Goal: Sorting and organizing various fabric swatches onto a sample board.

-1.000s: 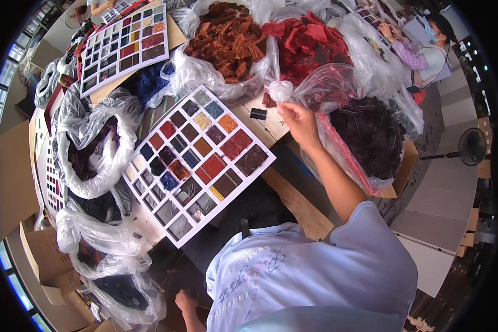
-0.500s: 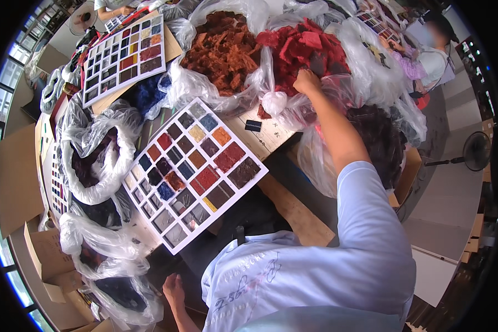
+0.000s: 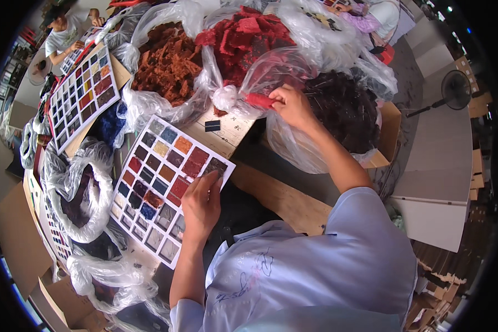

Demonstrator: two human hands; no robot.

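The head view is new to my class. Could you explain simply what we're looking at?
There is no machine here, just a person wearing a wide fisheye camera on the head. It looks down, so straight edges bend. The bare right hand pinches a red piece. The bare left hand is at the edge of a white board with rows of coloured swatches; whether it grips isn't clear. Plastic bags ahead hold red material and rust-brown material. A small dark rectangle lies on pale wood.
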